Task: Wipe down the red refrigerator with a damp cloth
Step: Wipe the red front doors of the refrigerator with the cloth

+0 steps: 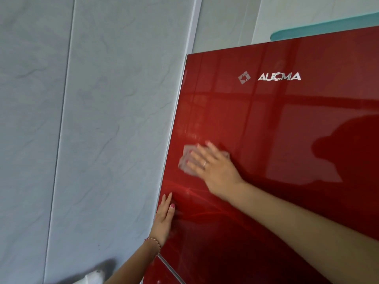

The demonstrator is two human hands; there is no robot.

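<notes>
The glossy red refrigerator (287,124) fills the right half of the view, its upper door bearing a silver AUCMA logo. My right hand (213,167) lies flat against the door near its left edge, fingers spread over a small pale cloth (185,158) pressed to the surface. Most of the cloth is hidden under the fingers. My left hand (164,217) rests lower down on the door's left edge, fingers straight and together, holding nothing. A red string bracelet circles that wrist.
A grey marbled wall (92,119) in vertical panels runs along the left, right up against the fridge's side. A teal-edged object (320,27) sits on top of the fridge. A seam (172,269) between upper and lower doors shows at the bottom.
</notes>
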